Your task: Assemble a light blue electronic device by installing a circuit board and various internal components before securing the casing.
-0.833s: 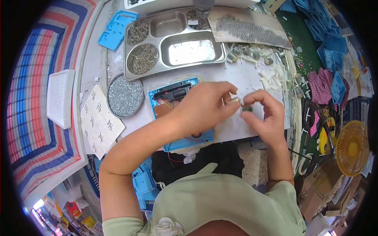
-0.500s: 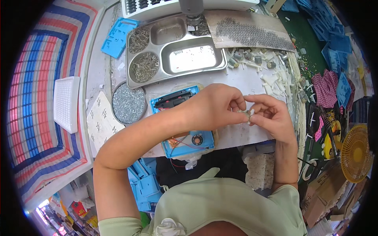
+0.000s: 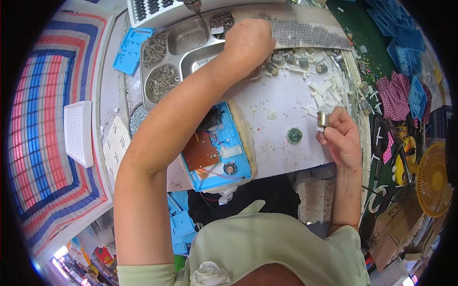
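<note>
My right hand [image 3: 341, 136] pinches a small silvery motor [image 3: 323, 119] with a white piece at its lower end, above the right side of the worktable. My left hand [image 3: 250, 43] reaches far forward over the right end of a metal compartment tray [image 3: 147, 71], beside a board covered with small grey coil-like parts [image 3: 310, 34]. The left fingertips are hidden behind the back of the hand. Below that forearm lies an open blue plastic casing [image 3: 237, 138] with wires, a brown board and a round speaker [image 3: 230, 168].
A small round dark-green container [image 3: 294, 135] and a white disc [image 3: 272, 114] lie mid-table. White plastic parts [image 3: 329, 90] are heaped at the right. A power-driver tip [image 3: 194, 5] hangs over the tray. A round dish [image 3: 137, 118] of metal pieces stands left.
My hands have parted. The left has swung forward to the tray and board, while the right stays at the right with the motor now showing. The casing and green container are less covered.
</note>
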The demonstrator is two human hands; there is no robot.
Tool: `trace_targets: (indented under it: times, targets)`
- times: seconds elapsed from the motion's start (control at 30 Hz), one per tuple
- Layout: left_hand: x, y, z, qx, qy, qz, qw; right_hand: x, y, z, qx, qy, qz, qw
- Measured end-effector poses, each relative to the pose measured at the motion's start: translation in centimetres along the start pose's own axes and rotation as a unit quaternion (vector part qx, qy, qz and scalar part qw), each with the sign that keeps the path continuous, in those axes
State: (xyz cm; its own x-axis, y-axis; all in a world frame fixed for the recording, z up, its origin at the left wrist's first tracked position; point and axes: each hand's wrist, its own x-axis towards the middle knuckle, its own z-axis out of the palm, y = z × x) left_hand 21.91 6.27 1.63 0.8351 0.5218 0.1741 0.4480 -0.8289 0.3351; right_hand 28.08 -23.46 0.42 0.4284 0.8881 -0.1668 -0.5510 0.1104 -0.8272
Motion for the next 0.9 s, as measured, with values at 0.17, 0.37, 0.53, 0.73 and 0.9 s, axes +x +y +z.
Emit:
trace_targets:
  times: [0.17,0.37,0.53,0.73,0.9]
  targets:
    - [0.5,-0.6,0.5,0.038,0.017,0.043,0.998,-1.1,-0.3,-0.2,-0.151,-0.014,-0.005,0.988]
    - [-2.5,1.5,-3.3,0.025,0.169,0.209,0.963,-1.7,-0.1,1.2,-0.496,-0.014,-0.035,0.868]
    - [-13.2,4.2,-10.2,-0.250,0.056,0.141,0.956,-0.7,-0.4,2.1,-0.589,-0.050,-0.005,0.807]
    - [-23.4,2.9,-9.7,-0.436,-0.052,-0.008,0.899,0.8,0.2,2.9,-0.701,-0.124,-0.114,0.693]
    - [-27.5,3.7,-7.0,-0.479,-0.009,-0.116,0.870,0.0,-1.7,4.8,-0.514,-0.090,0.091,0.848]
